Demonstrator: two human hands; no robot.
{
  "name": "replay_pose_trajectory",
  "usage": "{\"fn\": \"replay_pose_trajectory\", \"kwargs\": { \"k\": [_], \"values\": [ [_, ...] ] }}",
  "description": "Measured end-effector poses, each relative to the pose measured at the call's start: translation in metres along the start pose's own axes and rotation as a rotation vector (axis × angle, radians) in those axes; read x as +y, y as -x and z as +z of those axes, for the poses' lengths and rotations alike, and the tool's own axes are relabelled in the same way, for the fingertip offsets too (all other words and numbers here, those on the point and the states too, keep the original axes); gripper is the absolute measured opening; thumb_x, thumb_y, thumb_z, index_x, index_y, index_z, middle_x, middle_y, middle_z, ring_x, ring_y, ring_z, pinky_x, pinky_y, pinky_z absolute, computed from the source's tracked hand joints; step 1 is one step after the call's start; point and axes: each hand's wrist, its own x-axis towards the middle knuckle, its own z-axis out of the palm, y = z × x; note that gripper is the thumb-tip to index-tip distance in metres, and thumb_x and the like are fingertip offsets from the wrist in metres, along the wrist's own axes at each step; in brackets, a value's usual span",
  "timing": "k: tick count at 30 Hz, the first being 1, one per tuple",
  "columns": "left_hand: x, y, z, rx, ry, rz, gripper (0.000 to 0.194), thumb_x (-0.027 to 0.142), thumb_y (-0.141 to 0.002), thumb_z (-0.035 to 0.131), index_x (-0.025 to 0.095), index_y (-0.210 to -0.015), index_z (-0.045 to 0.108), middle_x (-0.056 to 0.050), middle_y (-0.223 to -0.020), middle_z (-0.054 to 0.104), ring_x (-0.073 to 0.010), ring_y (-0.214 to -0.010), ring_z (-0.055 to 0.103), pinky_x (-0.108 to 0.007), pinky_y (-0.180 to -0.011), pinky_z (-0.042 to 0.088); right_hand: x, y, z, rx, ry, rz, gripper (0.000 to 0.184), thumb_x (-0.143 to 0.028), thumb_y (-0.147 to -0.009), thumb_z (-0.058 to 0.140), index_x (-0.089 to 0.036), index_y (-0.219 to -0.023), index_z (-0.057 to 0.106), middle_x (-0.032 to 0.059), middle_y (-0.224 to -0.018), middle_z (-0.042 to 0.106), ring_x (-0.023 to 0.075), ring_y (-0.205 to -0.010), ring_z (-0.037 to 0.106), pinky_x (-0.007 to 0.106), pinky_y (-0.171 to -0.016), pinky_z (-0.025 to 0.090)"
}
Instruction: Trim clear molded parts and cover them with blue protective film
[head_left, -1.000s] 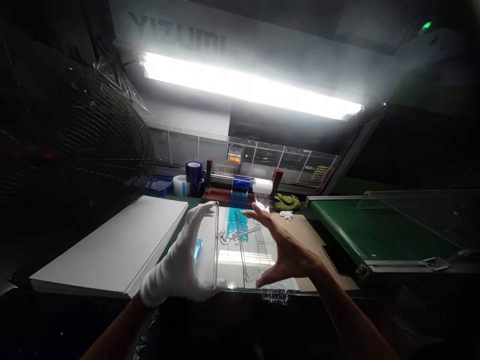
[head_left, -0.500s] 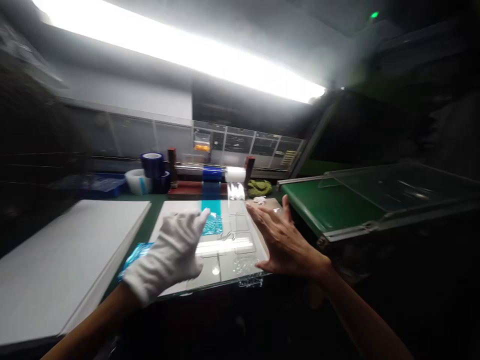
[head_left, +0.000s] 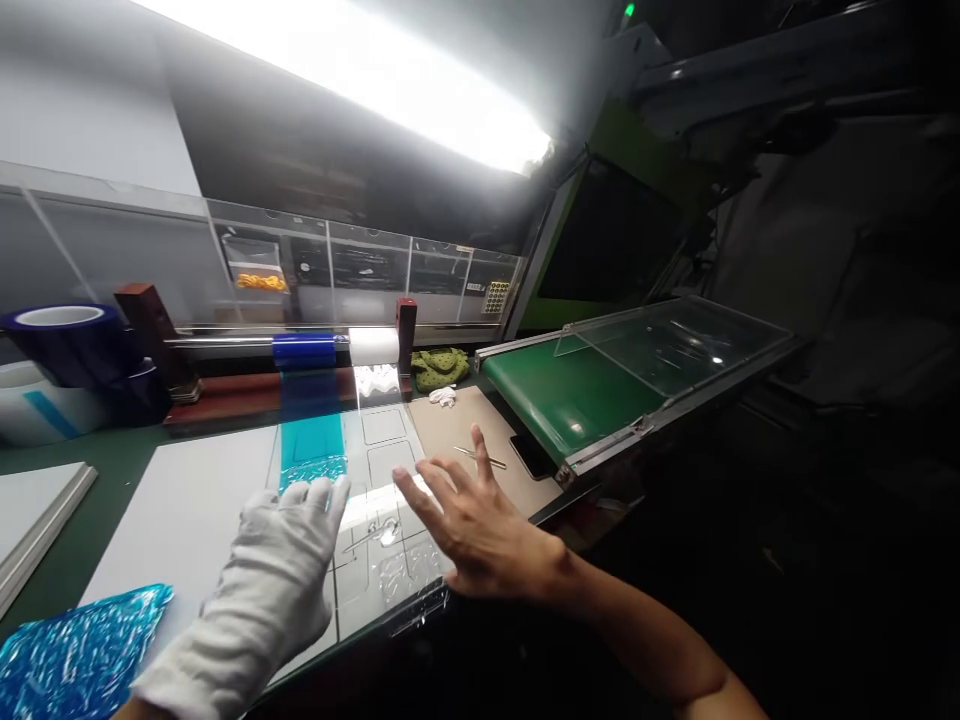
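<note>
My left hand (head_left: 281, 575), in a white glove, is over the worktop with fingertips beside the lower end of the teal-blue film strip (head_left: 311, 440). Its fingers are slightly bent and the thumb is apart; nothing shows in it. My bare right hand (head_left: 484, 530) is spread open above the right edge of a glossy clear sheet (head_left: 384, 460) marked with dark rectangular outlines. A crinkled piece of clear film (head_left: 409, 572) lies between the hands near the front edge. Whether either hand touches the sheet, I cannot tell.
Behind, a blue film roll (head_left: 304, 350) and a white roll (head_left: 373, 346) sit on a metal rod. Crumpled blue film (head_left: 82, 645) lies front left. At right are a pen-like metal tool (head_left: 480, 457), a dark phone-like slab (head_left: 531, 457) and a green conveyor belt (head_left: 555, 390).
The view has swung right and come closer to the worktop, so everything shifts left in the picture. Both hands stay open over the clear sheet.
</note>
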Motion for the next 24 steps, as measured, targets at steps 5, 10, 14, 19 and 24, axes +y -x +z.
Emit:
{"fn": "replay_pose_trajectory", "kwargs": {
  "k": [5,10,14,19,24],
  "values": [
    [0.006,-0.021,0.015,0.024,0.241,0.092,0.090,0.027,-0.048,0.058,0.012,-0.135,0.041,-0.019,-0.120,0.053,-0.0389,-0.107,0.050,-0.053,-0.091,0.040,0.055,0.016,0.013,-0.100,-0.236,-0.027,0.126,-0.045,-0.061,0.074,-0.012,-0.145,-0.014,0.0214,-0.142,0.035,0.0362,-0.129,0.032,0.066,-0.103,-0.015],
    [0.002,-0.036,0.022,-0.056,0.451,0.255,0.100,0.023,-0.049,0.057,0.029,-0.143,0.024,-0.008,-0.132,0.046,-0.0338,-0.120,0.043,-0.047,-0.101,0.036,0.116,0.030,0.029,-0.155,-0.466,-0.099,0.124,-0.045,-0.063,0.073,-0.018,-0.145,-0.016,0.0175,-0.144,0.033,0.0321,-0.133,0.031,0.062,-0.104,-0.017],
    [0.017,-0.061,0.033,-0.028,0.382,0.067,0.097,0.031,-0.052,0.062,0.019,-0.142,0.025,-0.016,-0.127,0.048,-0.0383,-0.114,0.047,-0.053,-0.096,0.039,0.143,0.026,0.043,-0.170,-0.508,-0.039,0.128,-0.049,-0.061,0.074,-0.019,-0.144,-0.019,0.0186,-0.145,0.032,0.0332,-0.133,0.031,0.061,-0.105,-0.015],
    [0.042,-0.080,0.063,0.006,0.312,-0.507,0.099,0.057,-0.063,0.059,0.007,-0.139,0.020,-0.026,-0.124,0.043,-0.0485,-0.115,0.043,-0.061,-0.085,0.042,0.186,-0.015,0.103,-0.067,-0.407,0.290,0.134,-0.053,-0.057,0.075,-0.021,-0.143,-0.023,0.0193,-0.142,0.035,0.0335,-0.132,0.031,0.064,-0.105,-0.008],
    [0.076,-0.056,0.100,-0.043,0.691,-0.842,0.098,0.057,-0.059,0.058,0.011,-0.138,0.021,-0.022,-0.124,0.040,-0.0413,-0.111,0.048,-0.058,-0.089,0.044,0.237,-0.098,0.202,-0.132,-0.392,0.460,0.129,-0.040,-0.060,0.076,-0.022,-0.143,-0.021,0.0193,-0.144,0.031,0.0327,-0.134,0.027,0.069,-0.100,-0.009]
  ]
}}
